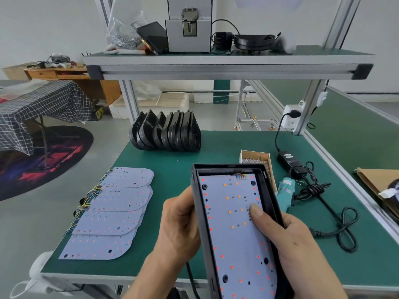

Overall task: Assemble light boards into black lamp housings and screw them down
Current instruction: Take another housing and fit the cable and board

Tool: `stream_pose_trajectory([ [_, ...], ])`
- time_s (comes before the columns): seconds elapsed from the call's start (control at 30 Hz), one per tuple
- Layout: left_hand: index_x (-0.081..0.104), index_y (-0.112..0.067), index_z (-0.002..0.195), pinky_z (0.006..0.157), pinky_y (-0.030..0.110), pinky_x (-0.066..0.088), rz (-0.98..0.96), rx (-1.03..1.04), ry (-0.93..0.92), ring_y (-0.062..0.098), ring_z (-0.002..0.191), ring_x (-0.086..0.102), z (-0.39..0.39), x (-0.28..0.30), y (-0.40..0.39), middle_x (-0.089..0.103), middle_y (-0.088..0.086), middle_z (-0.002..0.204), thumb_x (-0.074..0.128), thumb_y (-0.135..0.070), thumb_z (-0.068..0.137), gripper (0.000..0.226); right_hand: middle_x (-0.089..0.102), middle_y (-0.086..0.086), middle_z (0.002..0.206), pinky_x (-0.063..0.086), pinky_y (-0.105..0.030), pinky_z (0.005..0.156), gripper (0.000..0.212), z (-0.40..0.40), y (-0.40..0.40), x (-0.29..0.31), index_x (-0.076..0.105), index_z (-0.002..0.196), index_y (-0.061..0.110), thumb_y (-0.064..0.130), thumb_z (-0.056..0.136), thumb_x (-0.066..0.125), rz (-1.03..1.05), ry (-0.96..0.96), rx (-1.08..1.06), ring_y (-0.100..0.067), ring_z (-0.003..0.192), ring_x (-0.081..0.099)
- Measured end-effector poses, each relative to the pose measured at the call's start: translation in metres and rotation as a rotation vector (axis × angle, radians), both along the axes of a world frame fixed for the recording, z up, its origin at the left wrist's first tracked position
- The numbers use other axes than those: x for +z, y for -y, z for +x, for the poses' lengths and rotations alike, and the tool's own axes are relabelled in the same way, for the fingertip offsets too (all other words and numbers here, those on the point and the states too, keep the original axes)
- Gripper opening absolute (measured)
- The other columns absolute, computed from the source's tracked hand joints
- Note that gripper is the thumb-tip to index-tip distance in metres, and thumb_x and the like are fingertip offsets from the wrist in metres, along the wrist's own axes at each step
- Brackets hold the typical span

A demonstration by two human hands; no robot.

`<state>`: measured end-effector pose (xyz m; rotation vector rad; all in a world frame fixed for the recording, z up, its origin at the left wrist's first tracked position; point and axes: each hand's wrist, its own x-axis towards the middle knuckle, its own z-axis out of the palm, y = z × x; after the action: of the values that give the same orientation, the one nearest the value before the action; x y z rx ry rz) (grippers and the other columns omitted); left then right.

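Light board [235,229] seated inside black housing [195,203], held above the tabletop [216,147]; left hand [179,223] grips its edge, right hand [287,238] grips the opposite edge, thumb pressing the board. Screwing apparently pending: screwdriver [286,192], screw box [257,160], spare boards [112,212] and housings [166,132] wait

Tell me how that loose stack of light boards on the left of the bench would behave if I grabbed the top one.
The top board looks thin and flat, so it is probably light and may flex a little. Its wires run alongside those of the boards below, so they might snag. The boards overlap loosely, so the lower ones could slide on the green mat.
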<state>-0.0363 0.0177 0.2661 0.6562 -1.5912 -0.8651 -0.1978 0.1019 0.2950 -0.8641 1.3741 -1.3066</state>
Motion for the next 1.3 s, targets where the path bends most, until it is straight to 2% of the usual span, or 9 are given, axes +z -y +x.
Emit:
stream_pose_trajectory([
  [0.17,0.064,-0.047,0.077,0.054,0.015,0.041,-0.023,-0.032,0.079,-0.002,0.056,0.043,0.005,-0.017,0.014,0.061,-0.028,0.066,0.055,-0.024,0.079,0.025,0.081,-0.01,0.087,0.061,-0.027,0.061,0.024,0.002,0.005,-0.01,0.084,0.079,0.026,0.042,0.064,0.093,-0.002,0.062,0.005,-0.02,0.07,0.077],
  [0.37,0.068,-0.066,0.068,0.062,0.022,0.049,0.376,-0.057,0.036,-0.003,0.056,0.062,0.004,-0.019,0.02,0.066,-0.023,0.061,0.044,-0.054,0.066,0.027,0.081,-0.011,0.093,0.062,-0.031,0.066,0.035,0.01,0.016,-0.014,0.084,0.085,0.021,0.049,0.065,0.081,0.0,0.125,0.006,-0.026,0.079,0.079],
  [0.57,0.068,-0.033,0.122,0.101,0.043,0.048,0.137,0.281,0.062,0.019,0.119,0.063,0.021,-0.038,0.024,0.069,-0.006,0.123,0.032,-0.048,0.108,0.042,0.081,-0.011,0.095,0.059,-0.048,0.086,0.026,0.025,0.062,-0.049,0.078,0.093,0.004,0.029,0.096,0.073,0.066,0.098,-0.205,-0.034,0.086,0.077],
  [0.67,0.075,-0.034,0.11,0.091,0.046,0.053,0.499,0.226,-0.172,0.019,0.101,0.071,0.031,-0.057,0.014,0.076,0.001,0.11,0.039,-0.074,0.092,0.056,0.074,-0.008,0.082,0.047,-0.036,0.071,0.036,0.028,0.085,-0.076,0.069,0.092,-0.006,0.029,0.096,0.072,0.087,0.051,-0.261,-0.02,0.072,0.062],
  [0.77,0.067,-0.031,0.119,0.085,0.046,0.058,0.676,0.085,0.115,0.013,0.092,0.074,0.031,-0.07,0.011,0.077,0.004,0.097,0.059,-0.067,0.088,0.048,0.053,-0.003,0.07,0.036,-0.032,0.064,0.036,0.029,0.1,-0.1,0.061,0.074,0.005,0.032,0.094,0.071,0.147,-0.086,-0.24,-0.016,0.064,0.046],
  [0.9,0.06,-0.023,0.121,0.08,0.03,0.056,0.673,0.246,0.418,0.008,0.085,0.073,0.025,-0.087,0.024,0.077,-0.001,0.09,0.068,-0.028,0.098,0.025,0.052,0.013,0.053,0.037,-0.028,0.056,0.034,0.023,0.11,-0.118,0.052,0.067,0.019,0.039,0.09,0.067,0.226,-0.355,-0.154,-0.008,0.048,0.048],
  [1.0,0.056,-0.019,0.108,0.059,0.013,0.043,0.599,0.322,0.594,0.001,0.07,0.064,0.014,-0.082,0.034,0.07,-0.005,0.08,0.066,-0.026,0.098,0.016,0.07,-0.003,0.085,0.049,-0.034,0.07,0.041,0.016,0.115,-0.119,0.063,0.086,0.01,0.051,0.091,0.061,0.273,-0.664,-0.098,-0.024,0.082,0.067],
  [1.13,0.04,-0.013,0.091,0.062,0.039,0.036,0.432,0.391,0.83,0.031,0.067,0.049,0.002,-0.075,0.035,0.056,0.005,0.07,0.057,-0.031,0.102,0.028,0.064,-0.009,0.108,0.042,-0.04,0.079,0.045,0.011,0.112,-0.111,0.056,0.101,0.013,0.058,0.095,0.054,0.292,-0.973,-0.053,-0.037,0.107,0.061],
  [1.3,0.036,-0.017,0.083,0.063,0.042,0.043,0.38,0.368,0.869,0.027,0.062,0.047,0.001,-0.071,0.031,0.054,0.004,0.066,0.055,-0.038,0.102,0.035,0.056,-0.003,0.09,0.038,-0.039,0.071,0.035,-0.011,0.103,-0.096,0.052,0.079,0.019,0.045,0.102,0.052,0.177,-1.154,-0.087,-0.034,0.09,0.058],
])
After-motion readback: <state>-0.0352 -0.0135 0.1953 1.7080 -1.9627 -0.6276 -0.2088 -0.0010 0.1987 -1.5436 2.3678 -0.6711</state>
